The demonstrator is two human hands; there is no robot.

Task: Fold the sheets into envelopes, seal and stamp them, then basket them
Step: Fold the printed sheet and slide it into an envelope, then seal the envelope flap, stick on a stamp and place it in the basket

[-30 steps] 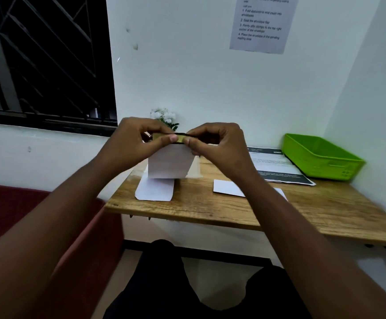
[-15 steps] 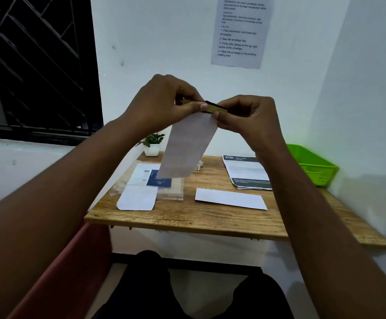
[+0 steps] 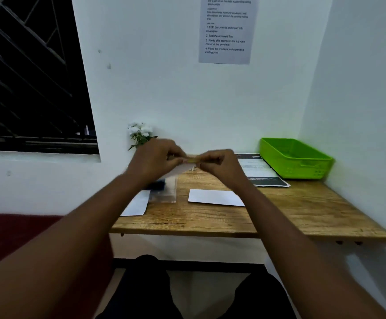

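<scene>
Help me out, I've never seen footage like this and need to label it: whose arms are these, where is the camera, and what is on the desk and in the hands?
No machine here: a person wears a camera on the head, looking down at their own arms. The left hand and right hand together pinch the top edge of a white envelope, blurred by motion, just above the wooden desk. On the desk lie another white envelope, a white sheet, a clear packet, a printed document and a green basket. A small plant stands at the wall.
</scene>
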